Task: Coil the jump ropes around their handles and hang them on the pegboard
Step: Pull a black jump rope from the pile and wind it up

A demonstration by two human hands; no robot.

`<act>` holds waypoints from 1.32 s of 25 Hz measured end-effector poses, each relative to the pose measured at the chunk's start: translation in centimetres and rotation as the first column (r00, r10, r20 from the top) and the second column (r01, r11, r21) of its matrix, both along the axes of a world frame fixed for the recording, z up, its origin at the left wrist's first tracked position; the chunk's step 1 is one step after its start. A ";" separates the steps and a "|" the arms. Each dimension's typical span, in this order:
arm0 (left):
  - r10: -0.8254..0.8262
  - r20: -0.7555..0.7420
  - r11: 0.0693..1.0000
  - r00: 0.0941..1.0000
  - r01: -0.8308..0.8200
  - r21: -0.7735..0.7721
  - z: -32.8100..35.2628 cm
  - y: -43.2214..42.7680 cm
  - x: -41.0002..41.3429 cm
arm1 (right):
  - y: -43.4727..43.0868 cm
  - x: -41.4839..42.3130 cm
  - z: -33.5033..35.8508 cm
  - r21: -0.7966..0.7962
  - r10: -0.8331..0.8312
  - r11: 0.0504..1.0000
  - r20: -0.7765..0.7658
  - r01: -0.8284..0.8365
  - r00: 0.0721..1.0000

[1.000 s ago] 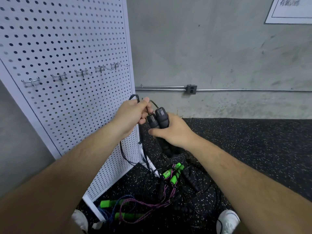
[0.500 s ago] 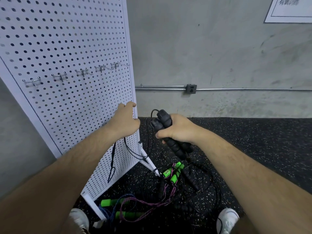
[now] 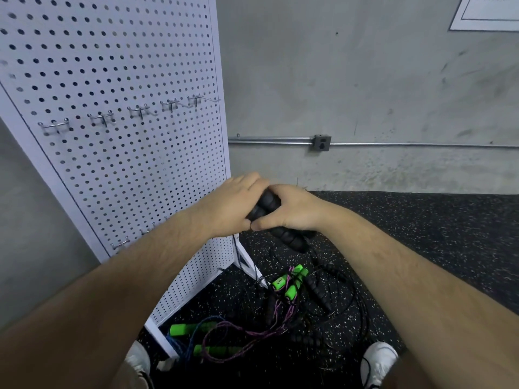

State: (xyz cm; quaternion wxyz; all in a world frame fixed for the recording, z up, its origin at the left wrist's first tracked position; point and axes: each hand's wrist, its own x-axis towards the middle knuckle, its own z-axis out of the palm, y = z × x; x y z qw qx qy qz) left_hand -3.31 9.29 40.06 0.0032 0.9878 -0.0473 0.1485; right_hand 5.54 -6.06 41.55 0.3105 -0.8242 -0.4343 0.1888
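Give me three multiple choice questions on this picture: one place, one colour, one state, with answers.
1. Where do the green-handled jump ropes lie? A on hooks; B on the speckled black floor; C in a hand.
2. What colour are the ribbed foam handles gripped by the left hand and right hand? A green; B white; C black.
3. The upper row of metal hooks on the white perforated pegboard is: A bare; B loaded; C missing.
Answers: B, they lie tangled on the floor; C, black foam shows between the hands; A, nothing hangs there.

The left hand [image 3: 229,209] has returned onto the black handles [image 3: 290,238].
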 end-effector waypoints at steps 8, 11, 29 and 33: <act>0.197 -0.030 0.952 0.980 -0.199 -0.232 0.7 2.0 -0.8 | -1.1 0.6 -1.6 0.178 -0.154 0.981 0.468 0.077 0.870; 0.156 0.073 0.977 0.985 -0.143 -0.156 0.6 1.5 -1.1 | -0.6 0.1 -1.5 0.263 -0.202 0.960 0.399 0.100 0.895; 0.096 0.251 0.995 0.963 -0.087 -0.046 4.2 0.6 -3.5 | 6.2 -6.2 -5.4 0.265 0.193 0.958 -0.315 -0.109 0.929; 0.103 0.227 0.994 0.968 -0.109 0.015 4.4 2.3 -4.4 | 5.4 -5.5 -4.4 0.264 0.120 0.963 -0.268 -0.047 0.956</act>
